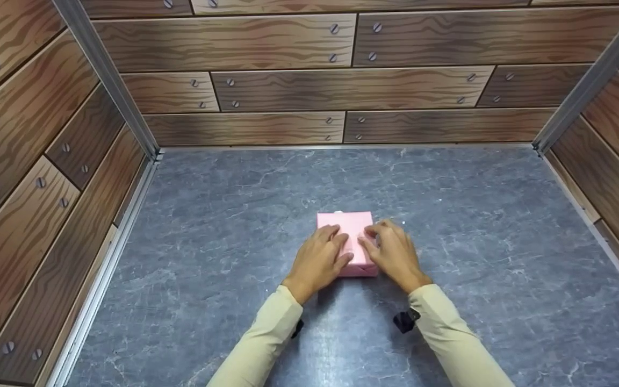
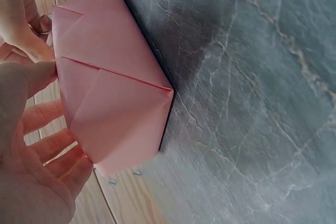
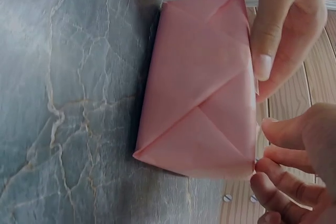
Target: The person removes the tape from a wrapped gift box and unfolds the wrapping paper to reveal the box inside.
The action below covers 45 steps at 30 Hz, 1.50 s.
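Note:
A box wrapped in pink paper [image 1: 360, 223] lies on the grey marbled surface. Folded flaps of the paper [image 2: 121, 103] cross its near side, and a diagonal fold shows in the right wrist view as well. My left hand [image 1: 317, 258] rests on the left part of the top, its fingers spread and its thumb near the front edge. Over the right part of the top is my right hand [image 1: 395, 252], fingers bent and thumb apart from the index finger in the right wrist view. A shiny patch shows on the paper between the hands; its kind is unclear.
Wood-patterned panels [image 1: 282, 43] wall the back and both sides, with metal rails [image 1: 113, 80] at the corners. The marbled surface [image 1: 223, 215] spreads around the box. A black wrist device [image 1: 406, 321] sits at the right sleeve.

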Tool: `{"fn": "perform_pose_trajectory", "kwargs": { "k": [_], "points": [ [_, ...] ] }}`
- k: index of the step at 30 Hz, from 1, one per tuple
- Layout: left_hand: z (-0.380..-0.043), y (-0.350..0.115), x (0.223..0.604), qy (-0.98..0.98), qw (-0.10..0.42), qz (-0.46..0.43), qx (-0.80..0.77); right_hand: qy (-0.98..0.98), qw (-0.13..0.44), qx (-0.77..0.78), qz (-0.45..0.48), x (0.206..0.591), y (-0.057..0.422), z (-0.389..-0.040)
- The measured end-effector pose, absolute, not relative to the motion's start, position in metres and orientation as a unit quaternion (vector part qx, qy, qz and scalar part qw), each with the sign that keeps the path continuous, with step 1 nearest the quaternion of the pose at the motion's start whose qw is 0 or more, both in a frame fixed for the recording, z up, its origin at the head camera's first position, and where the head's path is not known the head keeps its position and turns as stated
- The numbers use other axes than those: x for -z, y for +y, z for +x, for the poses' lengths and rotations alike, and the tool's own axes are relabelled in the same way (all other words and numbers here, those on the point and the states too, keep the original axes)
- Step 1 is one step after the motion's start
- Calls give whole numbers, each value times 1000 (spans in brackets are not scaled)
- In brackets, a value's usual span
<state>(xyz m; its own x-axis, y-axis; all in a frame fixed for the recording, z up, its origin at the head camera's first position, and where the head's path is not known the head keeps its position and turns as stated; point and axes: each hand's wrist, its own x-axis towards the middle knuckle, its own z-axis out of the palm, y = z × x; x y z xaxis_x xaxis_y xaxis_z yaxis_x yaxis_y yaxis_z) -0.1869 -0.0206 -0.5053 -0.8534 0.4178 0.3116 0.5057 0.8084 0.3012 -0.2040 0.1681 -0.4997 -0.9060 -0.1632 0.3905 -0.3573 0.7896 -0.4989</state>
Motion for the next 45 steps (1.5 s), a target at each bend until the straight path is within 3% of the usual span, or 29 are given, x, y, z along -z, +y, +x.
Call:
{"fn": "perform_pose_trajectory", "kwargs": {
  "k": [25, 45],
  "points": [
    [-190, -21, 503, -942, 105, -248, 200, -930, 211, -260, 149, 507, 161, -209],
    [-188, -21, 501, -941, 99, -243, 212, -927, 210, -286, 123, 503, 179, -209]
  ]
}}
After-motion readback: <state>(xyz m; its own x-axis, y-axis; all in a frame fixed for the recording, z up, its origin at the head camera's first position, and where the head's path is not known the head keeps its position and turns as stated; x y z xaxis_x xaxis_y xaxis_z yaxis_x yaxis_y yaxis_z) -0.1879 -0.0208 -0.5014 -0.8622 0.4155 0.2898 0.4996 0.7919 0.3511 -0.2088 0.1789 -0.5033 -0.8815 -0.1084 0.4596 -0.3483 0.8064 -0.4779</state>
